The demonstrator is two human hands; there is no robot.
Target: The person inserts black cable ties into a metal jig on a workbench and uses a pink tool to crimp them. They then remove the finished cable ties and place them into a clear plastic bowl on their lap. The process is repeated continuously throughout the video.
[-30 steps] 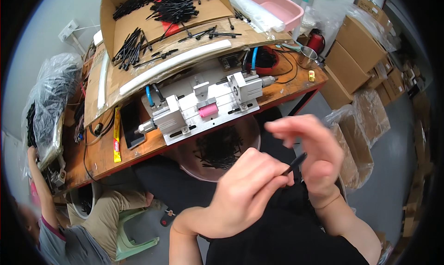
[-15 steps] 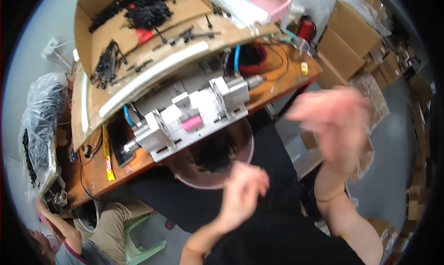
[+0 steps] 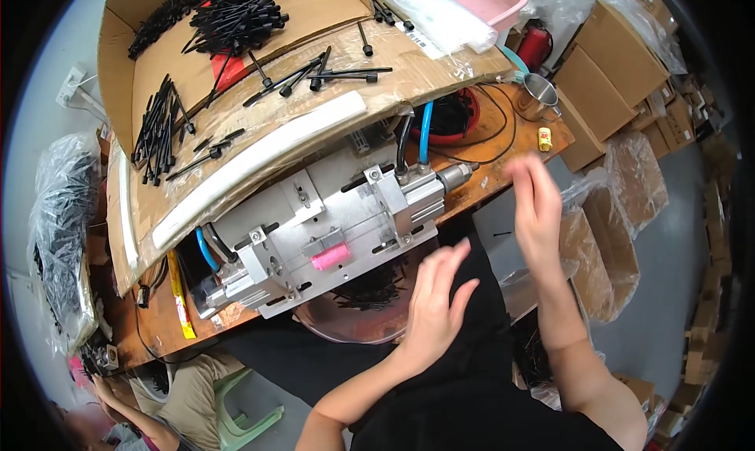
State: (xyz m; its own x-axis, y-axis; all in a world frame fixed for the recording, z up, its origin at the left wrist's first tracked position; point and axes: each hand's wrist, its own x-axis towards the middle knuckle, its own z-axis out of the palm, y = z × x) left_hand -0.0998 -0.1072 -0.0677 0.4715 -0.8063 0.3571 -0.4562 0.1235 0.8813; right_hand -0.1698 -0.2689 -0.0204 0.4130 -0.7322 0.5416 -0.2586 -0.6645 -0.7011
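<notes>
My left hand [image 3: 436, 305] hovers over the right rim of a translucent bowl [image 3: 358, 337]. Its fingers stretch forward with the thumb apart, and nothing is in it. Off to the right, my right hand [image 3: 540, 219] is raised past the table edge, its fingers extended and nothing visible in them. Ahead of both hands is a metal clamping fixture [image 3: 350, 211] with an air cylinder at each end. A pink cylindrical piece [image 3: 330, 256] sits at the middle of its front edge. Black slender parts [image 3: 373, 286] lie in the bowl under the fixture.
A cardboard shelf [image 3: 314, 14] above the fixture bears several black rods with thicker ends [image 3: 236, 22]. A red bowl [image 3: 464, 136], a metal cup [image 3: 537, 97] and a small yellow item [image 3: 544, 139] stand behind right. Boxes [image 3: 602, 62] line the right; a co-worker [image 3: 141, 419] sits lower left.
My left hand has moved right and its fingers have spread out. My right hand has shifted slightly left and lower, its fingers now straight. The view has tilted slightly.
</notes>
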